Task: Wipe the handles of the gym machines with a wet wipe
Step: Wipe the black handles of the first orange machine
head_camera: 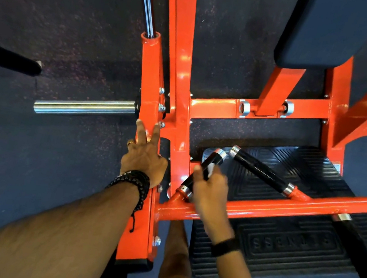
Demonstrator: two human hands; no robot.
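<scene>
An orange gym machine fills the view. My right hand (209, 188) grips its near black handle (215, 159) with a white wet wipe (210, 168) wrapped under the fingers. A second black handle (261, 169) with chrome ends angles away just to the right, untouched. A third black handle (353, 238) hangs lower at the far right. My left hand (145, 154) rests on the orange upright frame (148, 86) with its fingers straight and spread, holding nothing. Both handles rise from the orange crossbar (286, 207).
A ribbed black footplate (280, 246) lies under the handles. A chrome weight peg (82, 107) sticks out left of the frame. A dark padded seat (336, 30) is at the top right. Dark rubber floor (53, 12) spreads to the left. My leg (176, 245) stands below the crossbar.
</scene>
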